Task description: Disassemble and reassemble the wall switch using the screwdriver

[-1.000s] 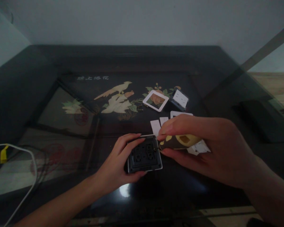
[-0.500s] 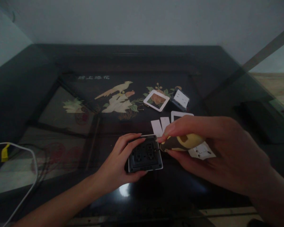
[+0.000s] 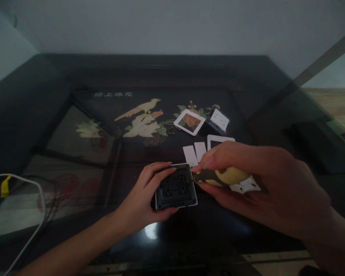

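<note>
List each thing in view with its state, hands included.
Left hand: closed on wall plate
Wall plate: held, dark back up
Right hand: closed around screwdriver
Screwdriver: held, tip near plate's right edge
Socket module: loose, slotted face showing
Farther white frame: loose
Nearer white frame: partly hidden
White strips: loose, side by side
Slotted white piece: partly hidden
Screws: loose
White cable: bent, yellow tag on it

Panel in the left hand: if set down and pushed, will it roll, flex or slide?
Rolling looks unlikely: the panel is square with straight edges. It's probably stiff, since it shows no visible bend in the left hand. It may slide fairly easily, as the tabletop looks glossy, with bright reflections.
</note>
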Demonstrator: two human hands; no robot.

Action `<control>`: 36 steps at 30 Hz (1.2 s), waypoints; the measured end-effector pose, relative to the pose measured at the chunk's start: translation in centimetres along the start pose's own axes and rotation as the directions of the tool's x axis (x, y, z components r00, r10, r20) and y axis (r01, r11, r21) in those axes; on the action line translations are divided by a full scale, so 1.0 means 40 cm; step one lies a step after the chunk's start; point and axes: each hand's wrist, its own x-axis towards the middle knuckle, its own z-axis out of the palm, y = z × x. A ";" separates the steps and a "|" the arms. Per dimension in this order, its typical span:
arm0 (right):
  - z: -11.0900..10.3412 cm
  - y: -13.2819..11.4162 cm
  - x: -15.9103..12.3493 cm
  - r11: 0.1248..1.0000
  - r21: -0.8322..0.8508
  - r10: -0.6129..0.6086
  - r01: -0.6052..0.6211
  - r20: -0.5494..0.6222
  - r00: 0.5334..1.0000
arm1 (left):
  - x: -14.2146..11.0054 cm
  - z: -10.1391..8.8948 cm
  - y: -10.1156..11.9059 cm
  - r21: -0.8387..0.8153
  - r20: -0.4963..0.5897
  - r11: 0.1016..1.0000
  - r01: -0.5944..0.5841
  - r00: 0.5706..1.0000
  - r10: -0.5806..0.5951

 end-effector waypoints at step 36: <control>-0.008 -0.006 -0.007 0.993 -0.117 0.012 -0.008 0.035 0.999 | -0.004 0.002 -0.003 0.017 0.023 1.000 -0.002 1.000 0.001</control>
